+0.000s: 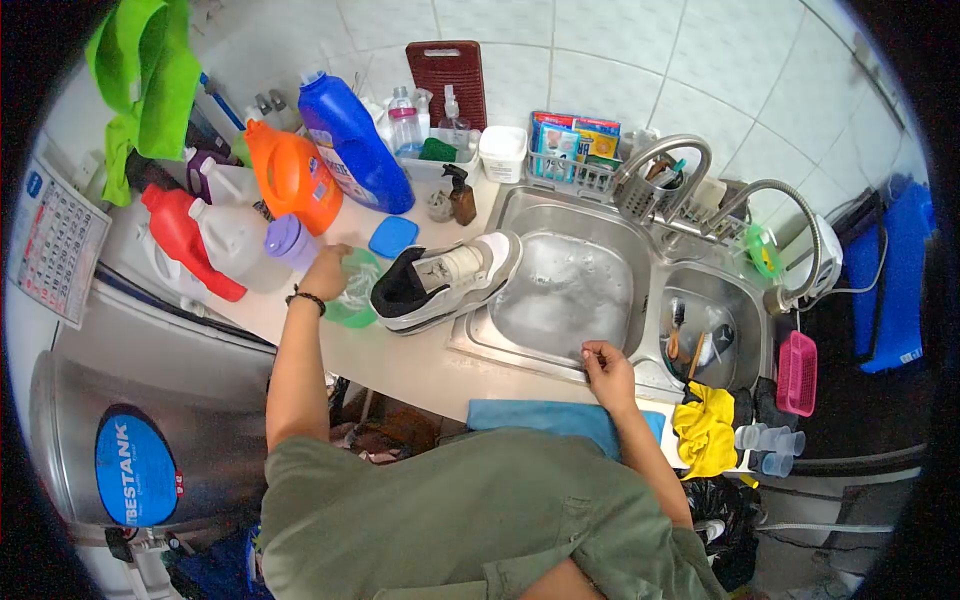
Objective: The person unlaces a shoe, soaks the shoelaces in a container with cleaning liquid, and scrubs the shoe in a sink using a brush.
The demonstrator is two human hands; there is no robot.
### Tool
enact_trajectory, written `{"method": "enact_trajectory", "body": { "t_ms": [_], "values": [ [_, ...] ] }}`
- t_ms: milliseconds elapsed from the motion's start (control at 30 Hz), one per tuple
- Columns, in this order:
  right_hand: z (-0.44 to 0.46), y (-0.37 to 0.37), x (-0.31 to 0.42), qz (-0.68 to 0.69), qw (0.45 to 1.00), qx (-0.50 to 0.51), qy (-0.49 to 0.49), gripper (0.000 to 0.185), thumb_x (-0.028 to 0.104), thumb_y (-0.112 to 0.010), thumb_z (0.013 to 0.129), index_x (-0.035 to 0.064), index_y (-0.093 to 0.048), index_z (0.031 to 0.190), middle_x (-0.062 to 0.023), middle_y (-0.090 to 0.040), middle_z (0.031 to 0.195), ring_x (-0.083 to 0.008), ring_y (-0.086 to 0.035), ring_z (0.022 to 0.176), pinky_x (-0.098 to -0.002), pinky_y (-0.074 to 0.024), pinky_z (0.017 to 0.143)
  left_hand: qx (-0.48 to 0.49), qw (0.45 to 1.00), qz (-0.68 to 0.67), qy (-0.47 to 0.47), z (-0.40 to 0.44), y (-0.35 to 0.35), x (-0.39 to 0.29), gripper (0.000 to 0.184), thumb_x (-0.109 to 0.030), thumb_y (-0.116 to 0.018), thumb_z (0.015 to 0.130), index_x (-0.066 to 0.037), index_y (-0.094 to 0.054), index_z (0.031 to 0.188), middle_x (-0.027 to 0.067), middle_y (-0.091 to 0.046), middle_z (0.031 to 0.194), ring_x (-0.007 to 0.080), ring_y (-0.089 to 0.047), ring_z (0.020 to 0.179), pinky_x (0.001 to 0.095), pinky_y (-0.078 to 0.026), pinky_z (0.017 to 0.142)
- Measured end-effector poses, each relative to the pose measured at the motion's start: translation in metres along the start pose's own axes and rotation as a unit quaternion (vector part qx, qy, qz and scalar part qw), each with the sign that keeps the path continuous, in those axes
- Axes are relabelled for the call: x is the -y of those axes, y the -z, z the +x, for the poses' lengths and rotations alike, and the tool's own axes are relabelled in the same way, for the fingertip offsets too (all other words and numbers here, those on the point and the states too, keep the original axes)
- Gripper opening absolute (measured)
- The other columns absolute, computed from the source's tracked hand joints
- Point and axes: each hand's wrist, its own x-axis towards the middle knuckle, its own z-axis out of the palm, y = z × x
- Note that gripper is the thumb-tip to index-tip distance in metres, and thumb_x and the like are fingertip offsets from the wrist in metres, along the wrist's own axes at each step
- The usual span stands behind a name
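- Head view: shoe (445,280) is sitting on the counter (425,365), sole down, toe end overlapping the sink (520,365) edge; clock directions are taking 12 as straight away from the wearer.
- Key relation: shoe is lying at 3 o'clock from the left hand (325,275), with the bowl (356,292) sitting between them.
- Long axis is running roughly 8 to 2; heel is facing the bowl, toe is pointing at the sink.
- Left hand is being the nearer one, on the heel side; the right hand (608,375) is having the shoe at 10 o'clock, farther off.
- Left hand is touching the bowl at its 9 o'clock side; fingers are partly hiding, so can't tell whether it is gripping the rim or only resting there.
- Right hand is hovering at the sink's near edge, fingers curling in, tips together, grip narrow; nothing is clearly showing in it, contact with the rim unclear.
- Foamy water (570,290) is filling part of the large basin, at 3 o'clock from the shoe.
- Lid (393,237) is lying at 1 o'clock from the bowl; spray bottle (461,200) is standing at 12 from the shoe.
- Yellow cloth (705,425) is lying at 4 o'clock from the right hand, blue cloth (540,415) at 8.
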Motion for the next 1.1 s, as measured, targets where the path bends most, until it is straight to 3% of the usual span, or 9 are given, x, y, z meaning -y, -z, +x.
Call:
{"method": "enact_trajectory", "body": {
  "t_ms": [100,200,300,400,600,700,933,1000,1100],
  "values": [
    [-0.001,0.001,0.001,-0.006,1.0,0.007,0.005,0.021,0.023,-0.065,0.089,0.007,-0.071,0.101,-0.0149,-0.07,0.09,-0.0282,-0.068,0.078,-0.0372,-0.0528,0.071,0.23,0.954,0.083,0.173,0.009,0.005,-0.041,0.028,-0.016,-0.069,0.077,0.002,-0.068,0.099,0.0235,-0.068,0.099,0.0383,-0.066,0.095,0.0427,-0.052,0.086],
    [-0.001,0.002,0.003,-0.016,1.0,0.005,0.014,0.021,0.023,-0.065,0.089,0.0063,-0.071,0.1,-0.0156,-0.07,0.09,-0.0294,-0.068,0.079,-0.0375,-0.0525,0.071,0.178,0.975,-0.019,0.13,0.002,0.015,-0.061,0.023,-0.019,-0.071,0.078,0.001,-0.069,0.089,0.0239,-0.068,0.098,0.0393,-0.066,0.094,0.0443,-0.053,0.083],
    [-0.002,0.001,0.003,-0.023,1.0,0.009,0.012,0.021,0.023,-0.065,0.089,0.0061,-0.071,0.1,-0.0157,-0.07,0.09,-0.0303,-0.067,0.079,-0.0378,-0.0522,0.071,0.188,0.974,0.006,0.127,-0.009,-0.028,-0.017,0.025,-0.022,-0.072,0.078,-0.002,-0.069,0.093,0.0231,-0.068,0.1,0.038,-0.066,0.096,0.0445,-0.052,0.084],
    [-0.003,0.005,0.013,-0.029,0.999,0.013,0.018,0.021,0.023,-0.065,0.089,0.0063,-0.071,0.1,-0.0157,-0.07,0.09,-0.0311,-0.067,0.078,-0.038,-0.052,0.071,0.015,0.973,0.037,0.228,-0.012,-0.037,-0.012,0.029,-0.022,-0.074,0.076,-0.004,-0.069,0.098,0.0219,-0.068,0.104,0.0367,-0.065,0.099,0.0436,-0.051,0.088],
    [-0.005,0.005,0.012,-0.025,0.999,0.006,0.032,0.018,0.021,-0.065,0.089,0.0075,-0.071,0.099,-0.0157,-0.07,0.089,-0.0312,-0.066,0.077,-0.0385,-0.0519,0.07,0.191,0.962,-0.038,0.19,0.002,-0.034,0.001,0.035,-0.019,-0.076,0.075,-0.004,-0.068,0.106,0.0197,-0.069,0.105,0.035,-0.065,0.101,0.0417,-0.051,0.089],
    [-0.001,0.0,-0.003,-0.043,0.996,-0.013,0.08,0.018,0.017,-0.067,0.09,0.0033,-0.071,0.1,-0.0104,-0.069,0.078,-0.0154,-0.063,0.069,-0.0292,-0.0499,0.065,0.058,0.974,-0.035,0.214,0.008,-0.009,-0.001,0.032,-0.016,-0.075,0.076,-0.005,-0.069,0.105,0.0196,-0.069,0.105,0.0338,-0.066,0.099,0.041,-0.051,0.087],
    [-0.004,0.004,0.012,-0.046,0.998,0.012,0.027,0.017,0.019,-0.066,0.089,0.0051,-0.07,0.1,-0.0122,-0.069,0.081,-0.0208,-0.064,0.07,-0.0328,-0.0509,0.065,0.048,0.983,-0.011,0.175,0.028,0.083,-0.02,0.017,-0.011,-0.071,0.076,-0.006,-0.071,0.092,0.0171,-0.071,0.092,0.0342,-0.068,0.086,0.0419,-0.053,0.076],
    [-0.004,0.004,0.011,-0.045,0.999,0.015,0.023,0.018,0.022,-0.066,0.088,0.0089,-0.071,0.1,-0.0152,-0.07,0.088,-0.0305,-0.066,0.075,-0.0382,-0.0519,0.068,-0.008,0.99,0.003,0.143,0.024,0.087,-0.029,0.013,-0.01,-0.069,0.076,-0.005,-0.07,0.088,0.0169,-0.071,0.088,0.0347,-0.068,0.082,0.043,-0.052,0.072],
    [-0.003,0.003,0.009,-0.04,0.999,0.012,0.031,0.018,0.022,-0.066,0.088,0.009,-0.071,0.1,-0.0152,-0.07,0.089,-0.0299,-0.066,0.075,-0.0378,-0.0519,0.068,0.057,0.983,-0.03,0.172,0.027,0.047,-0.002,0.013,-0.011,-0.066,0.077,-0.004,-0.07,0.087,0.0174,-0.071,0.088,0.0351,-0.068,0.083,0.0429,-0.053,0.073]
  ]
}}
